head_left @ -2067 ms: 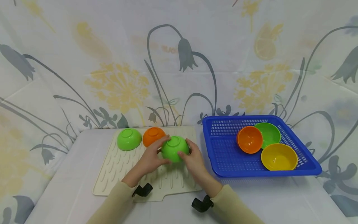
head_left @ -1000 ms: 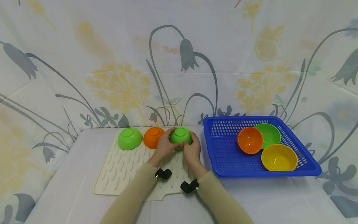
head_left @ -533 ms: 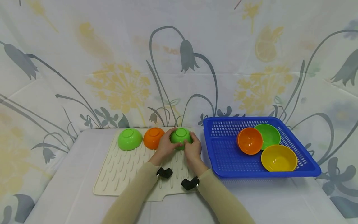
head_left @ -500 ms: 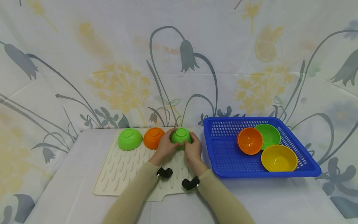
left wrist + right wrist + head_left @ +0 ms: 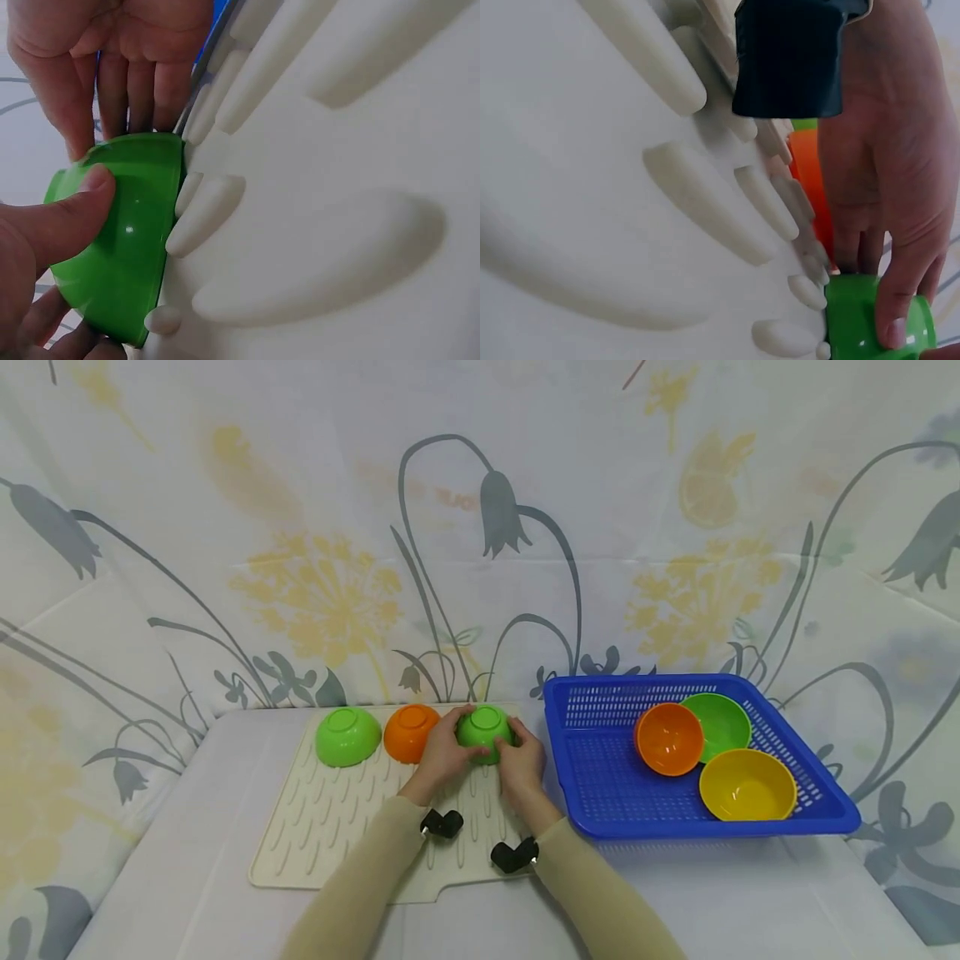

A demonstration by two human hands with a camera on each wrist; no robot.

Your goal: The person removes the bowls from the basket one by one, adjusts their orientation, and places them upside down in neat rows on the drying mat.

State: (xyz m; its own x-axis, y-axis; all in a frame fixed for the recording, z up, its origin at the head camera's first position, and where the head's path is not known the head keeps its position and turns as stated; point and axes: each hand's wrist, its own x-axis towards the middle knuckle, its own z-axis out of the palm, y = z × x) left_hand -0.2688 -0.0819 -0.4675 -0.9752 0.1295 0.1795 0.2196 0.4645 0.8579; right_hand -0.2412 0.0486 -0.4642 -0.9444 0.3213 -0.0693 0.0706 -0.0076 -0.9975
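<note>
In the head view, a small green bowl (image 5: 484, 735) stands upside down at the back right of a cream drying mat (image 5: 300, 827). My left hand (image 5: 445, 750) grips it from the left, thumb on the front wall and fingers round the far side. From the right, my right hand (image 5: 522, 767) holds it with thumb and fingertips at its side. Up close, the left wrist view has the bowl's rim (image 5: 174, 169) down against the mat's raised ribs (image 5: 214, 217). Left of it, an orange bowl (image 5: 408, 739) and a larger green bowl (image 5: 348, 739) also sit upside down.
A blue plastic basket (image 5: 600, 777) stands just right of the mat. Inside, to its right, are an orange bowl (image 5: 670, 739), a green bowl (image 5: 723, 727) and a yellow bowl (image 5: 748, 785), all facing up. A patterned cloth (image 5: 480, 593) hangs behind.
Both hands have carried the green bowl back and slightly right and set it upside down at the mat's back edge. In the last half second the right hand has shifted slightly rightward.
</note>
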